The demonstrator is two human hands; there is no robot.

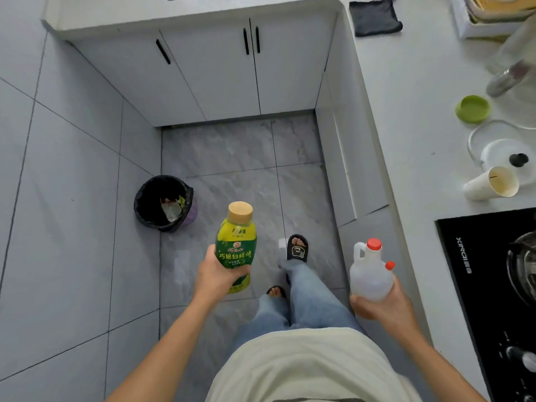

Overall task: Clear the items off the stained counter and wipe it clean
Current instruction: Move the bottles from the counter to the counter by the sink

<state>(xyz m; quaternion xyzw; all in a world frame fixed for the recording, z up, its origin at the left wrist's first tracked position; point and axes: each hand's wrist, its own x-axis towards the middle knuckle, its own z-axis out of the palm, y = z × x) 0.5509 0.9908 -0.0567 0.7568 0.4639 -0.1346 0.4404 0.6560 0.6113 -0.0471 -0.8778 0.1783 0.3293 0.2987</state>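
We look straight down on a kitchen corner. The left hand (216, 278), at about 7 o'clock from centre, is closed around the lower body of a green oyster-sauce bottle (236, 246) with a tan cap, held over the grey floor tiles. The right hand (385, 307), at about 4 o'clock, cups the base of a translucent plastic jug (369, 274) with a red cap and a red side spout; its fingers wrap the underside, and the jug hangs just beside the counter's edge.

The white counter (406, 111) runs along the right side, from 1 o'clock to 5 o'clock. On it, at 1 o'clock, lies a dark cloth (375, 16). Toward 3 o'clock we see a green lid (472, 108), a glass lid (504, 152) with a black knob, and a paper cup (490, 182) tipped on its side, touching the glass lid's rim. A black stove top (475, 280) occupies 4 o'clock.

At 9 o'clock from the green bottle stands a bin (164, 203) lined with a black bag, holding some scraps.
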